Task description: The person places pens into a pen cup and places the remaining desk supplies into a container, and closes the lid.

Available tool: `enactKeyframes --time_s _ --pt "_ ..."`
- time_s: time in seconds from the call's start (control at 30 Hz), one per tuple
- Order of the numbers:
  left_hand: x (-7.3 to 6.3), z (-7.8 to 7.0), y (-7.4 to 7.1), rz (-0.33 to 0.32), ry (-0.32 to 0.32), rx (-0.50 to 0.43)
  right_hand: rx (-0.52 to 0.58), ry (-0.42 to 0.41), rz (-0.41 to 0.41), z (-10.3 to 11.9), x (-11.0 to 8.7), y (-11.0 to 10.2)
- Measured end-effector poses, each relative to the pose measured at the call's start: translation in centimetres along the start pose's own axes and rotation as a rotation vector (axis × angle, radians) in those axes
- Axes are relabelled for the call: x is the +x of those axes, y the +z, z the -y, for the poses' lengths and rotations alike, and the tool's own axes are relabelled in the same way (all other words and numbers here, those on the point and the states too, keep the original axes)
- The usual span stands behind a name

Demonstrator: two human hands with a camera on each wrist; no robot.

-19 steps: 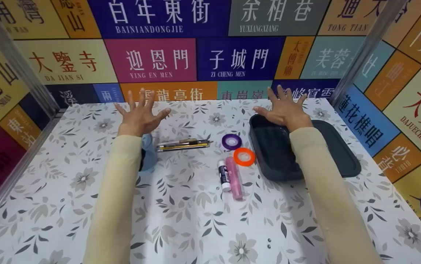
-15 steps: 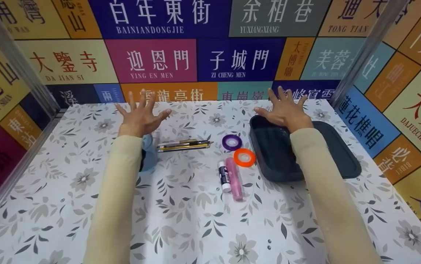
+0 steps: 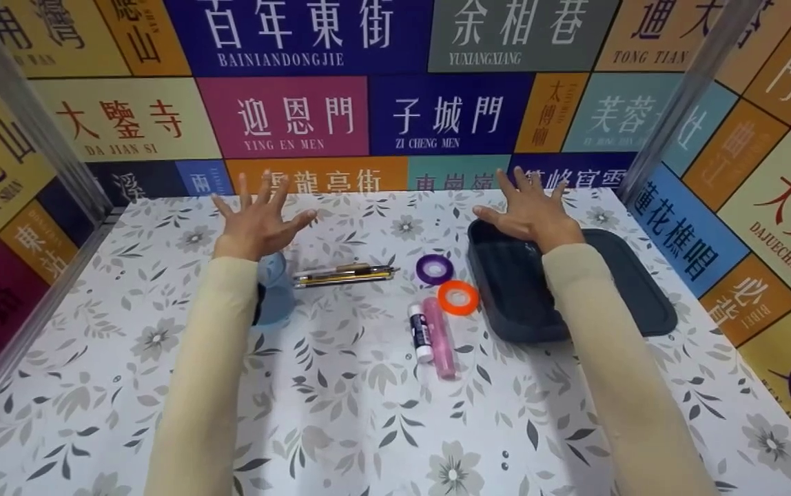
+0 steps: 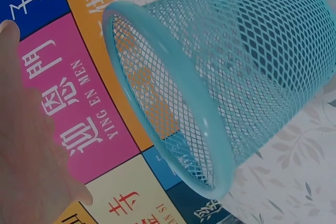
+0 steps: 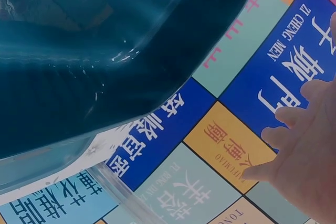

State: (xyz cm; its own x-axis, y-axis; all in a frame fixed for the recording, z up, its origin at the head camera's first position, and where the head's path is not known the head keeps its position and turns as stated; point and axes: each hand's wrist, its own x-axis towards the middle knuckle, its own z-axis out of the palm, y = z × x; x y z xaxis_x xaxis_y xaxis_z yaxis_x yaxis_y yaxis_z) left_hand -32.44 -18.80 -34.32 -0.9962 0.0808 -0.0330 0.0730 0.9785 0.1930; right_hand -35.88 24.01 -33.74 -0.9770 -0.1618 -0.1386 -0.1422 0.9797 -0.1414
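My left hand (image 3: 258,224) is spread wide in the air over a light-blue mesh pen holder (image 4: 210,66), which stands partly hidden behind the wrist in the head view. Its fingers hold nothing. On the right, my other hand (image 3: 533,210), also with fingers spread, hovers above a dark teal rectangular box (image 3: 509,289) without gripping it. Beside the pen holder lie several pens (image 3: 347,274). Toward the middle are a purple tape roll (image 3: 435,269) and an orange tape roll (image 3: 458,297). A glue stick (image 3: 420,334) lies alongside a pink tube (image 3: 440,337).
A dark flat lid (image 3: 633,282) lies to the right of the box, partly covered by the right sleeve. The table (image 3: 340,427) has a white floral cover. Printed panels (image 3: 282,117) wall in its back and sides.
Both hands stay spread and raised, with only a very slight shift to the left. The things on the table keep their places.
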Motion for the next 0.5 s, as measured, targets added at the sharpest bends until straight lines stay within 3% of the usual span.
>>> enactKeyframes --time_s 0.5 --pt "-2.0 3.8 -0.9 0.045 0.065 -0.006 0.046 -0.045 0.007 -0.3 -0.5 0.1"
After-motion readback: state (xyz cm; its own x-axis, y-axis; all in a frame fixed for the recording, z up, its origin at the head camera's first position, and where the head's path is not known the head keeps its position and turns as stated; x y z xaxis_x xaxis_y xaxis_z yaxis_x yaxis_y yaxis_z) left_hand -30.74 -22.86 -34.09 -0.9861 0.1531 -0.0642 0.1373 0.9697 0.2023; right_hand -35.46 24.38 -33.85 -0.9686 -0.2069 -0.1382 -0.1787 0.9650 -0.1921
